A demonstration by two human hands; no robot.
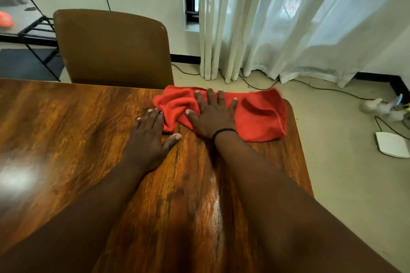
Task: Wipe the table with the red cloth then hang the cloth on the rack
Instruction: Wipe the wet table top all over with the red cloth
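Room w/ pale wall, sheer white curtain (299, 17) over the window, beige floor w/ cables. Glossy wood-grain desk (66, 128) fills most of the view, rounded far-right corner, wet-looking streak down its middle. Brown moulded chair (113, 46) sits pushed in at the far edge. Black metal rack (42, 33) stands far left on the floor, well apart from the desk.

Red cloth (261, 117) lies bunched at the far-right corner, touching the far edge; soft, fleecy-looking, creased in folds. Right hand (213, 115) is flat on it, fingers spread, palm pressing down, thin black band at the wrist. Left hand (150, 135) lies open on the bare wood just beside the cloth's left end, fingertips touching or nearly touching it; holds nothing.

Step in hand, as I judge it: wiping, not yet hanging. To do it well: keep the palm flat & pressure even so the cloth doesn't ball up, flatten the bunched left part first, pull in long overlapping strokes along the grain, cover the streak & the left half. Left hand braces.
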